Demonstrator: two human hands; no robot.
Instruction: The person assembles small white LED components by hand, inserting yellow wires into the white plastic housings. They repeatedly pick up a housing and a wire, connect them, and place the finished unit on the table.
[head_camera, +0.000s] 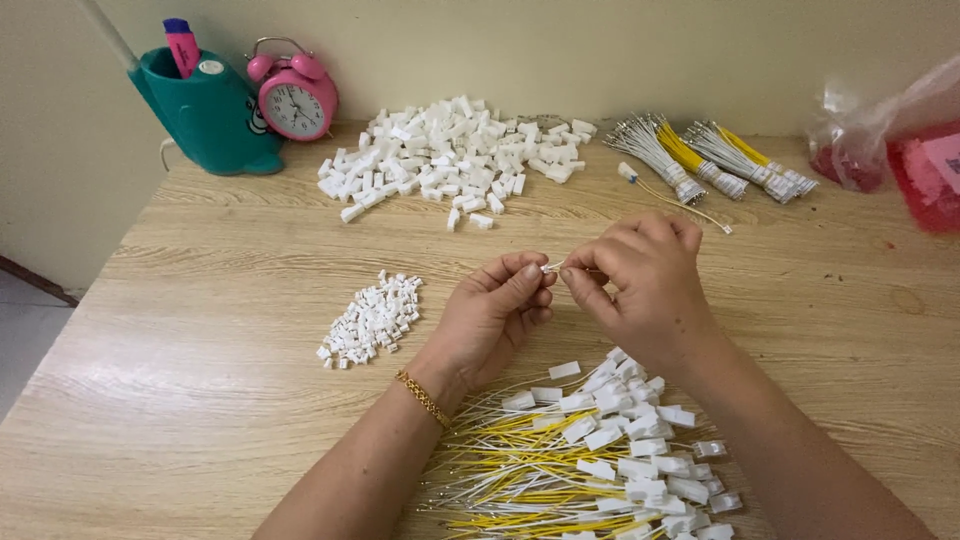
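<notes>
While small white connector housings (371, 319) wait at the left of the desk (200, 300), the left hand (495, 310) and right hand (645, 285) pinch one tiny connector (549, 267) between closed fingertips; finished wired connectors (600, 450) pile below, and unused wire bundles (700, 155) remain at the back right.

- Left hand (497, 308) and right hand (640, 275) pinch a small white connector (549, 267) between fingertips, mid-table.
- Finished yellow-and-white wires (590, 450) lie near.
- Big pile of white housings (455, 155) sits far; small pile (372, 320) left.
</notes>
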